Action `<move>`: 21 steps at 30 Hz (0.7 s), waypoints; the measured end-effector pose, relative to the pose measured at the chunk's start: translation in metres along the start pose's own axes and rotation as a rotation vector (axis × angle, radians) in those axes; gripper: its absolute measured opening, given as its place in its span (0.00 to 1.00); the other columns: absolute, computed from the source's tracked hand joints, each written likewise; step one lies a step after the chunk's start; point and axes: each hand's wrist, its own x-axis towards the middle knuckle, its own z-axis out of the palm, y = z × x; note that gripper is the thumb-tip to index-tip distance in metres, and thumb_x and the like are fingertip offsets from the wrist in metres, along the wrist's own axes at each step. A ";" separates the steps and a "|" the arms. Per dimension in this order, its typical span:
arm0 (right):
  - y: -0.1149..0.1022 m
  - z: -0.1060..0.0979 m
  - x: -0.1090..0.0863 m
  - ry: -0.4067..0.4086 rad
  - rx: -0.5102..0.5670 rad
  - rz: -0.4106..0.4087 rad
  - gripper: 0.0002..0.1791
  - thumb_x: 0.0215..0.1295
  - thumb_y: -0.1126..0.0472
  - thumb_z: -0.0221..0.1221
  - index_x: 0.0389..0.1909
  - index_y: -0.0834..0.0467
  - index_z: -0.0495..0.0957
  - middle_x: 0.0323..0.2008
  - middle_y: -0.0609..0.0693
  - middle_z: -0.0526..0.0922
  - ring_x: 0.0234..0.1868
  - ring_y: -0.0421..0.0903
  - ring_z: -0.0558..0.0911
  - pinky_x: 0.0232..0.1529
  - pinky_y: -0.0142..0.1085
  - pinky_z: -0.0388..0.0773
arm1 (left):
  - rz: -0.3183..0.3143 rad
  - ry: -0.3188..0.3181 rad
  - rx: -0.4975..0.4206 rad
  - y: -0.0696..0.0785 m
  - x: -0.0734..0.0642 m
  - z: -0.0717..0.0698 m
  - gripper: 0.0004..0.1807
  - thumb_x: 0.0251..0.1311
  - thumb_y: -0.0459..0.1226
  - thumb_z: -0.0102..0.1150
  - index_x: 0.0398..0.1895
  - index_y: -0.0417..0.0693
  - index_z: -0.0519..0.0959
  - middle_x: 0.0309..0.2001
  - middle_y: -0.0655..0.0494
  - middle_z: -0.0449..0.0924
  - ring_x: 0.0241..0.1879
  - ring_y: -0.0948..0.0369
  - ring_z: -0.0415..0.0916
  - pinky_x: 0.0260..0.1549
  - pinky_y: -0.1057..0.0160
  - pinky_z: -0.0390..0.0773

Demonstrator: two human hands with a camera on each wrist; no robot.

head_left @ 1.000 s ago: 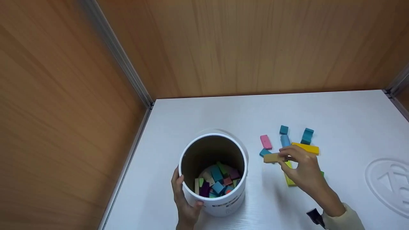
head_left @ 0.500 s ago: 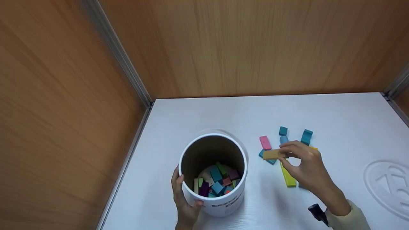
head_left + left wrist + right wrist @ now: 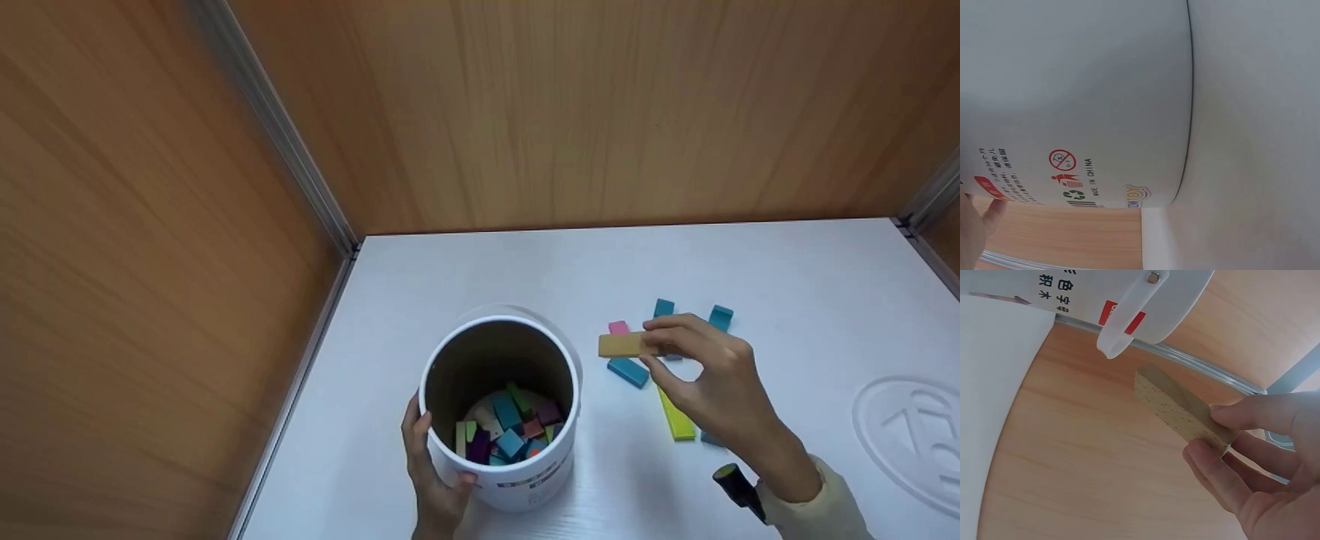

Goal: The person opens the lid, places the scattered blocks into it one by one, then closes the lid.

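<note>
A white bucket [image 3: 551,480] stands on the table, its open top tilted toward me, with several coloured blocks [image 3: 510,442] at the bottom. My left hand [image 3: 435,480] holds its left side, thumb at the front just below the rim and fingers around the outer wall. To the right of the bucket, my right hand [image 3: 709,375] pinches one end of a plain wooden block [image 3: 619,345] between thumb and fingers. In the right wrist view the long wooden block [image 3: 1179,405] points toward the bucket's plastic handle [image 3: 1123,318].
Beneath and around the right hand lie more blocks: a teal one [image 3: 628,373], a yellow-green one [image 3: 677,416], a pink one [image 3: 618,328] and several others. A round translucent lid [image 3: 911,442] lies at the right. Wood-grain panels [image 3: 600,112] wall the white table at the back and left.
My right hand has lifted the wooden block up and slightly left, closer to the bucket. My left hand and the bucket have stayed in place.
</note>
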 end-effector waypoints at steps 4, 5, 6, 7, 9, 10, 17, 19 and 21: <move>-0.006 0.001 0.004 -0.005 0.022 -0.002 0.18 0.40 0.75 0.73 0.35 0.62 0.83 0.39 0.51 0.83 0.33 0.43 0.83 0.40 0.18 0.74 | 0.009 0.011 -0.003 -0.001 0.000 0.000 0.46 0.59 0.64 0.47 0.64 0.36 0.53 0.68 0.34 0.51 0.66 0.47 0.54 0.65 0.60 0.57; -0.007 0.001 0.005 -0.010 0.026 -0.002 0.17 0.40 0.74 0.73 0.35 0.61 0.83 0.39 0.51 0.83 0.34 0.43 0.83 0.40 0.18 0.74 | 0.009 0.013 -0.006 -0.001 0.000 0.000 0.45 0.59 0.64 0.47 0.64 0.36 0.53 0.68 0.34 0.51 0.66 0.47 0.54 0.65 0.60 0.57; -0.008 0.002 0.006 -0.016 0.025 -0.006 0.17 0.41 0.73 0.72 0.35 0.61 0.83 0.40 0.51 0.83 0.35 0.43 0.83 0.40 0.18 0.75 | 0.007 0.015 -0.007 -0.001 0.001 0.000 0.45 0.59 0.64 0.47 0.64 0.36 0.53 0.68 0.34 0.51 0.66 0.47 0.54 0.65 0.60 0.57; -0.010 0.003 0.007 -0.019 0.037 -0.009 0.16 0.41 0.73 0.73 0.35 0.61 0.83 0.40 0.51 0.83 0.35 0.43 0.83 0.41 0.18 0.74 | 0.007 0.016 -0.008 -0.001 0.001 0.000 0.45 0.59 0.64 0.47 0.64 0.36 0.53 0.68 0.34 0.51 0.66 0.47 0.54 0.65 0.60 0.57; -0.013 0.005 0.009 -0.028 0.068 -0.022 0.17 0.41 0.74 0.72 0.35 0.62 0.83 0.40 0.52 0.83 0.37 0.45 0.83 0.43 0.19 0.74 | 0.005 0.017 -0.007 -0.001 0.001 0.000 0.45 0.59 0.64 0.48 0.64 0.36 0.53 0.68 0.34 0.51 0.66 0.47 0.54 0.65 0.60 0.57; -0.015 0.007 0.010 -0.035 0.072 -0.030 0.17 0.41 0.74 0.72 0.35 0.61 0.83 0.41 0.51 0.83 0.38 0.45 0.83 0.43 0.20 0.75 | 0.004 0.015 -0.007 -0.001 0.001 0.000 0.46 0.59 0.64 0.48 0.64 0.36 0.53 0.68 0.35 0.51 0.66 0.46 0.54 0.65 0.60 0.57; -0.029 0.017 0.017 -0.060 0.108 -0.102 0.20 0.38 0.75 0.73 0.36 0.59 0.84 0.40 0.49 0.82 0.35 0.43 0.84 0.43 0.20 0.75 | 0.001 0.009 -0.009 0.000 0.000 -0.001 0.44 0.58 0.63 0.49 0.66 0.41 0.52 0.68 0.36 0.51 0.66 0.44 0.54 0.65 0.58 0.58; -0.032 0.019 0.019 -0.088 0.118 -0.100 0.19 0.40 0.74 0.73 0.37 0.59 0.84 0.40 0.49 0.82 0.35 0.41 0.84 0.42 0.20 0.75 | 0.000 0.010 -0.006 0.000 0.000 0.000 0.45 0.58 0.63 0.48 0.65 0.40 0.52 0.68 0.36 0.51 0.66 0.44 0.54 0.65 0.58 0.57; -0.034 0.022 0.020 -0.114 0.134 -0.097 0.19 0.41 0.75 0.72 0.37 0.59 0.84 0.41 0.49 0.82 0.35 0.41 0.84 0.41 0.21 0.76 | 0.000 0.010 -0.001 0.000 -0.001 0.000 0.45 0.58 0.64 0.48 0.65 0.39 0.52 0.68 0.36 0.51 0.66 0.44 0.54 0.65 0.58 0.58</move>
